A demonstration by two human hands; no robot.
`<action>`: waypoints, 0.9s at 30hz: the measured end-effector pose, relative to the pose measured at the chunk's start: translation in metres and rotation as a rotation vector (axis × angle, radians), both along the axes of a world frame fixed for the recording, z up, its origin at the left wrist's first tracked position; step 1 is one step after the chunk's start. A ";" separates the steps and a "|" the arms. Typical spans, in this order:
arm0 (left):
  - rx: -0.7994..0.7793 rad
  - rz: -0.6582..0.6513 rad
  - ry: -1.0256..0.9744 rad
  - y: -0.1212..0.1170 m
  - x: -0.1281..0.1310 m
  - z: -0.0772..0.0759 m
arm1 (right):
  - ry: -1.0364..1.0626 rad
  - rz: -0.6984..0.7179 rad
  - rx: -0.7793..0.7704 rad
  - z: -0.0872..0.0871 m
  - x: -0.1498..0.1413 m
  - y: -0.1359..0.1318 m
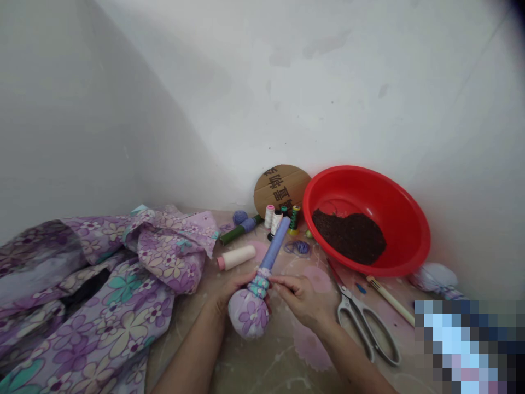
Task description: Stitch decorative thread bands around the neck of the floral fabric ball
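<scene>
A ball-headed stick lies across my hands, its round end covered in lilac floral cloth and its handle wrapped in blue-purple. The cloth is gathered at the neck and bound in tight turns. My left hand wraps round the neck from the left; some of its fingers are hidden behind the ball. On the other side, my right hand is closed in a pinch against the bound neck. What its fingertips hold, perhaps a thread, is too small to make out.
Floral cloth is heaped at left. A white thread cone, several spools and purple yarn lie beyond my hands. Scissors, a wooden stick and a red basin with dark grainy material are at right. Cardboard leans on the wall.
</scene>
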State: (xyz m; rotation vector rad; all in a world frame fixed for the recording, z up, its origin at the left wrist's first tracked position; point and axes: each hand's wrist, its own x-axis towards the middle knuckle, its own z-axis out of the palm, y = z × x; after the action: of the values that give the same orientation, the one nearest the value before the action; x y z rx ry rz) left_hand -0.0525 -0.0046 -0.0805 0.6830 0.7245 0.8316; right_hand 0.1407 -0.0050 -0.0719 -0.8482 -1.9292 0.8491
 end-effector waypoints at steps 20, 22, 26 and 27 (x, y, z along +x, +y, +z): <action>-0.032 0.082 -0.007 -0.001 0.003 0.001 | 0.062 -0.046 0.002 -0.004 -0.005 0.000; -0.017 0.083 0.011 0.000 0.002 0.000 | 0.037 -0.016 -0.028 -0.002 -0.002 0.002; -0.024 0.065 0.034 0.002 0.002 -0.001 | 0.021 0.028 -0.074 -0.002 0.004 0.005; -0.030 0.058 0.039 0.003 0.002 -0.001 | 0.016 0.035 -0.083 -0.002 0.005 0.006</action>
State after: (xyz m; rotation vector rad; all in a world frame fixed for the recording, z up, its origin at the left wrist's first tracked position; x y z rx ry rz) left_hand -0.0503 -0.0018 -0.0820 0.6551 0.7941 0.8610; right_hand 0.1458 0.0009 -0.0737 -0.8566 -1.9109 0.9591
